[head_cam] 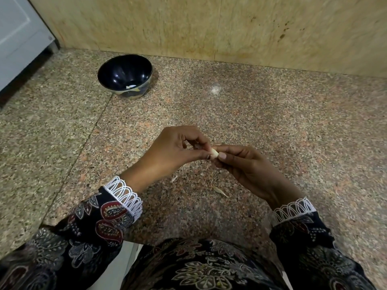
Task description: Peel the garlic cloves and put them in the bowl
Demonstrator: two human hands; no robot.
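Observation:
A small pale garlic clove (214, 153) is held above the granite counter (272, 126), pinched between both hands. My left hand (176, 149) pinches its left end with curled fingers. My right hand (243, 164) grips its right end between thumb and fingers. A dark glossy bowl (117, 65) stands at the back left of the counter, well apart from the hands, with something pale lying at its bottom. Bits of garlic skin (219, 191) lie on the counter below the hands.
A beige stone wall (209, 28) runs behind the counter. A white cabinet panel (18, 38) stands at the far left. A small pale fleck (215, 90) lies right of the bowl. The counter's front edge (146, 241) is near my body.

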